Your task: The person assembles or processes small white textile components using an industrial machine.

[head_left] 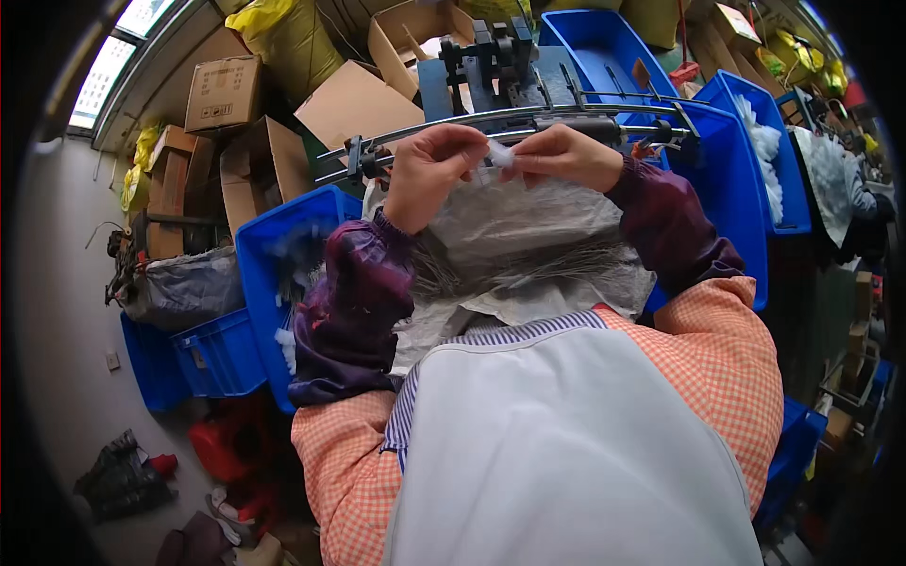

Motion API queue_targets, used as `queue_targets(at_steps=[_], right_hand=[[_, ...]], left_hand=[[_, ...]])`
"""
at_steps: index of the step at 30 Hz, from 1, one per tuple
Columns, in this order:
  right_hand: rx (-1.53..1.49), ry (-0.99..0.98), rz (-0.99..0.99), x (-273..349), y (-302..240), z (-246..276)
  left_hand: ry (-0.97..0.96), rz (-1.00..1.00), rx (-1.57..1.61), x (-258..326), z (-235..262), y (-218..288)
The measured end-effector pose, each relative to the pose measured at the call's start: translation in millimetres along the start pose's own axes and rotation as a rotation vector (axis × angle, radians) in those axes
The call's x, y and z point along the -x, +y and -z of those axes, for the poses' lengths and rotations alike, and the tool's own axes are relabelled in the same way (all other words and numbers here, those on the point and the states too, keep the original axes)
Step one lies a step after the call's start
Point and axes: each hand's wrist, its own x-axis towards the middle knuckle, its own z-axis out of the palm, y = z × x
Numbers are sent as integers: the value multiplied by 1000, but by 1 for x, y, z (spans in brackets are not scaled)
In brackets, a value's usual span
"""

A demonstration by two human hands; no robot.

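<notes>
Head view: left hand (423,177) and right hand (574,158) pinch a small whitish piece (500,156) between their fingers (538,147). Thin grey strands (543,266) lie below.

Left hand (427,176) pinches a whitish piece (500,155); right hand (572,157) too.

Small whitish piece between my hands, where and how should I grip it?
Probably pinch the small whitish piece by its ends, left hand from the left, right hand from the right: it is small and its middle shows between them. Finer shape is too blurred to tell.
</notes>
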Motion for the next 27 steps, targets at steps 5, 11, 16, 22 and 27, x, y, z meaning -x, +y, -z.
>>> queue_targets(at_steps=[5,11,16,22,27], right_hand=[[593,597,30,-14,54,84],[1366,891,-209,-47,76,122],[1346,880,-267,-58,83,125],[1356,880,-265,-60,88,131],[1325,855,-202,-62,91,134]], left_hand=[[162,83,71,12,5,-8],[141,163,-17,37,27,-18],[139,178,-11,41,34,-15],[144,162,17,41,36,-14],[138,170,-4,42,39,-16]])
